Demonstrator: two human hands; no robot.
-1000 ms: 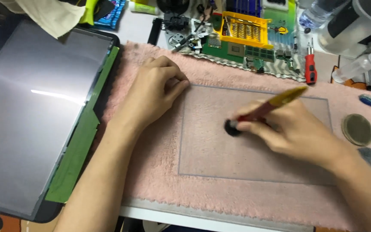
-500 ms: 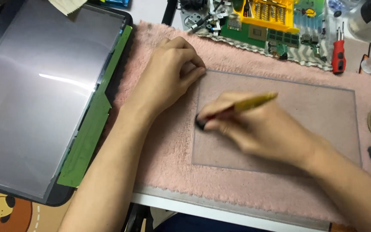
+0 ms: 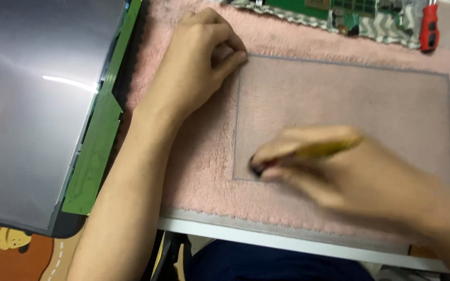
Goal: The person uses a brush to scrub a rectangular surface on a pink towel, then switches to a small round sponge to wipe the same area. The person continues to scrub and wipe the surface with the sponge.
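1. Right hand closed around a yellow-handled tool; fingers pinched near its dark tip, which presses onto the clear glass panel at the near-left corner, just inside the left and near edges.
2. Tool's long axis running from lower left, at the tip, up to the right, at the handle end; blurred, so finer detail of the tip not readable.
3. Panel lying flat on a pink fluffy towel, long axis left to right, most of it stretching away to the right of and beyond the tip.
4. Left hand curled, fingertips pressed to the panel's far-left corner and gripping nothing; well apart from the tip, with the left edge running between the two.
5. Right hand the nearer one to the working spot; left hand only pinning the corner.
6. To the left on the surface: a large display with a green strip along its edge. Along the top: a green circuit board and a red screwdriver.
7. Against half a second ago: tip shifted from mid-height on the left edge down to the near-left corner; a second ago, near the panel's middle. Left hand unchanged at its corner. View itself tipped lower, so the yellow tray and most parts at the top now out of sight.
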